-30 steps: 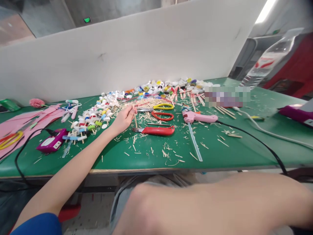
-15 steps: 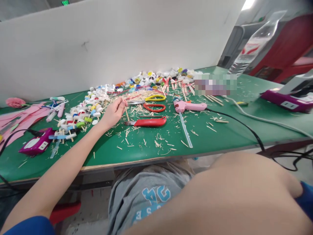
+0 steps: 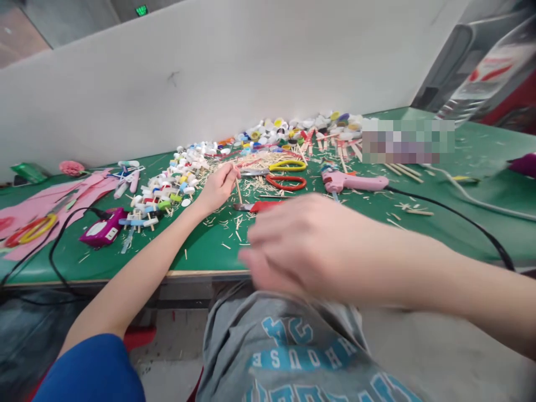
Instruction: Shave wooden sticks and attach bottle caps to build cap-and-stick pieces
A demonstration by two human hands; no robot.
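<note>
My left hand (image 3: 220, 188) is closed in a pinch on a thin wooden stick (image 3: 238, 192), which points down toward the table. My right hand (image 3: 299, 245) hangs above the table's front edge, smeared by motion; its fingers look curled, but I cannot tell whether they hold anything. Partly behind it lies a red utility knife (image 3: 266, 206), its blade end just below the stick. Scissors with one yellow and one red handle (image 3: 288, 166) rest beyond the knife. A pink glue gun (image 3: 355, 181) lies to the right, its glue stick mostly covered by my right hand.
Bottle caps (image 3: 184, 167), several with sticks in them, spread along the white partition (image 3: 251, 67). Wood shavings litter the green table (image 3: 201, 245). Purple power socket (image 3: 104, 229), pink paper (image 3: 92, 195) and more scissors (image 3: 37, 229) lie left. A tilted-looking bottle (image 3: 481, 84) stands right.
My right arm has swung up from near my body, bringing the hand over the table edge and in front of the knife. The view has turned left. My left hand keeps the stick.
</note>
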